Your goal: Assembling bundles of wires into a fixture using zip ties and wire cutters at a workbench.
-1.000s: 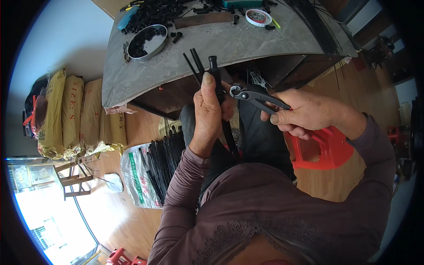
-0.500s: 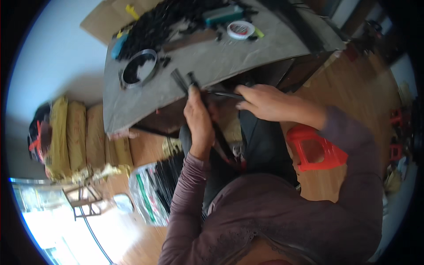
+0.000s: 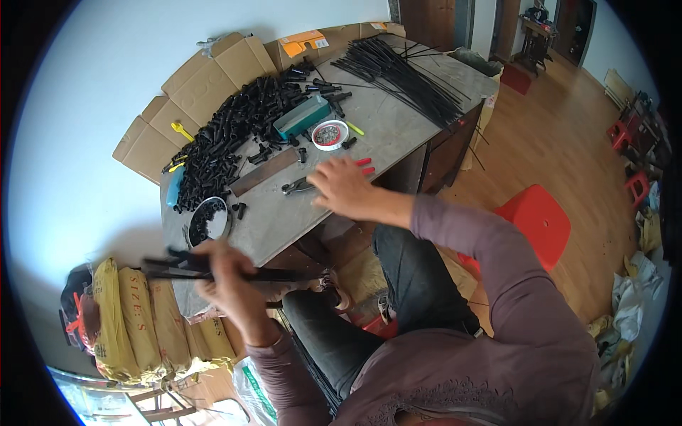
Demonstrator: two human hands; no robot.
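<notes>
Out over the near left corner of the table, my left hand (image 3: 234, 291) is closed round a small bundle of black rods (image 3: 277, 274). Motion blurs the bundle, and its exact parts cannot be made out. My right hand (image 3: 348, 190) reaches over a pair of pliers (image 3: 297, 186) with red handles, lying on the tabletop. Its fingers look loosely spread, and they cover the middle of the tool. Close to my left hand stands a round metal bowl (image 3: 220, 221) holding small black parts. A white round tub (image 3: 331, 135) of small metal pieces sits beyond the pliers.
The grey table (image 3: 284, 231) bears a heap of black tubular parts (image 3: 241, 117), a teal box (image 3: 302, 117), a flat metal bar (image 3: 266, 172) and long black rods (image 3: 405, 78). Yellow sacks (image 3: 138, 305) stand at left. A red stool (image 3: 543, 221) is at right.
The view has turned, showing more of the table. My left hand has carried its bundle leftward to the table corner. My right hand has moved from the table edge onto the tabletop by the pliers.
</notes>
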